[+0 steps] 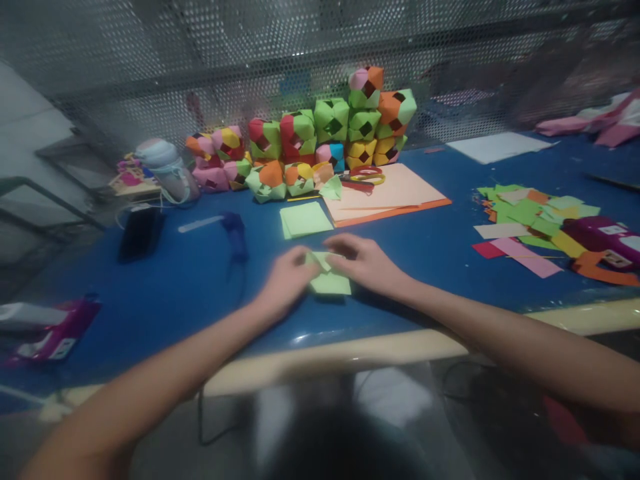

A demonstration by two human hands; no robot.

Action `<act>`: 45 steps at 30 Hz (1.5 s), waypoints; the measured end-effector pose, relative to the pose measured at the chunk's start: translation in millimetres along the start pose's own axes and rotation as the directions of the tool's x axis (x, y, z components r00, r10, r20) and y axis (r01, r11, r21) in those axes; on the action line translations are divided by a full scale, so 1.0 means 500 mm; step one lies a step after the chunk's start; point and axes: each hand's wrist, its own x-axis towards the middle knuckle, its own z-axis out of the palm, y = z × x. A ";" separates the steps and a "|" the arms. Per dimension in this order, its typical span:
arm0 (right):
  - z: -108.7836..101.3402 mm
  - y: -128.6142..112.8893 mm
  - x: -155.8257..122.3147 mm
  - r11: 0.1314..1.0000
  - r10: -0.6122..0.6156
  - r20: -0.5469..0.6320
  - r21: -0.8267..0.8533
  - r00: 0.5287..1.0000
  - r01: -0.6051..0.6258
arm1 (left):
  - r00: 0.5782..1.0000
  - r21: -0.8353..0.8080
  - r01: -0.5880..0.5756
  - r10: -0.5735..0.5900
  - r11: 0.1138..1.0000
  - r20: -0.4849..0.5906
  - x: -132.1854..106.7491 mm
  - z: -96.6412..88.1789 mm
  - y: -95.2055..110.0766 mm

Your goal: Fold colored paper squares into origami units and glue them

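Note:
A light green sheet of paper (331, 282) lies partly folded on the blue table (175, 280), near its front edge. My left hand (289, 279) presses on the paper's left side with its fingers curled together. My right hand (366, 262) pinches the paper's upper right part. Both hands touch the same sheet. Just behind them lies a small stack of green paper squares (305, 219).
Several colourful folded paper cubes (320, 143) are piled against the mesh wall. Orange and pink sheets (395, 193) with scissors (364, 176) lie behind. Paper scraps (535, 217) and a purple tape dispenser (603, 239) sit right. A black phone (140, 232), a blue tool (234, 233) and a bottle (167, 170) lie left.

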 end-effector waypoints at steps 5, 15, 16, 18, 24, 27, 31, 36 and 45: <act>-0.004 -0.003 0.005 0.984 0.150 0.095 0.085 0.984 -0.158 | 1.000 0.023 -0.019 0.019 1.000 0.010 -0.002 0.000 0.005; -0.002 -0.007 0.005 0.973 0.210 0.058 0.088 0.976 -0.215 | 0.999 0.001 -0.004 0.004 1.000 0.034 -0.001 0.001 0.001; -0.002 -0.007 0.004 0.973 0.212 0.052 0.086 0.976 -0.216 | 0.999 -0.007 -0.002 0.003 1.000 0.038 -0.001 0.001 0.001; -0.001 -0.007 0.004 0.973 0.214 0.040 0.081 0.976 -0.217 | 0.999 -0.027 0.004 -0.003 1.000 0.050 -0.001 0.001 0.001; 0.001 -0.006 0.003 0.979 0.185 0.012 0.082 0.983 -0.185 | 0.998 -0.052 0.019 -0.016 0.998 0.062 0.003 0.000 -0.001; 0.001 -0.004 0.003 0.982 0.162 0.022 0.096 0.987 -0.164 | 0.999 -0.027 0.028 -0.027 0.999 0.043 0.003 -0.001 0.000; 0.000 -0.006 0.003 0.981 0.167 0.073 0.089 0.983 -0.173 | 1.000 0.034 0.023 -0.024 0.999 0.020 0.000 0.001 0.007; 0.000 -0.008 0.002 0.998 -0.001 0.061 0.057 0.998 -0.003 | 0.999 0.103 -0.013 0.008 0.995 0.054 -0.008 0.003 0.012; 0.007 0.000 -0.005 0.985 -0.164 0.049 -0.043 0.985 0.166 | 0.992 0.229 -0.064 0.037 0.971 0.121 -0.018 0.008 0.022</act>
